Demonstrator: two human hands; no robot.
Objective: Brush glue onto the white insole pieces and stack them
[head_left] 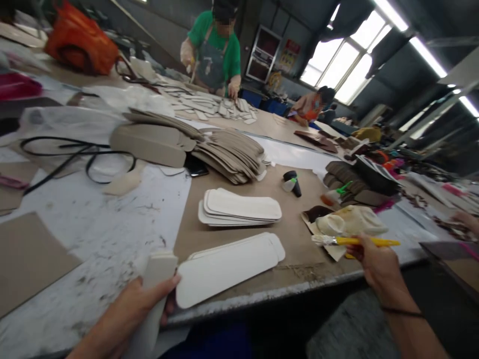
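Observation:
My left hand (138, 309) grips a small stack of pale strips (159, 271) at the near edge of the table, its thumb lying across them. In my right hand (377, 262) is a paintbrush (344, 241) with a yellow handle and whitish bristles, held sideways. The bristles are beside a cream-coated, crumpled container (348, 222). Between my hands lies a fanned pile of long white rounded pieces (232, 269). Behind it is a second stack of white pieces (243, 207), both on a brown sheet (295, 219).
Stacks of grey-brown pieces (228, 152) stand farther back. A small dark bottle (294, 182) and a green-tipped bottle (331, 197) are to the right. Black cord (90, 154) lies left, near an orange bag (82, 42). A person in green (213, 55) works across the table.

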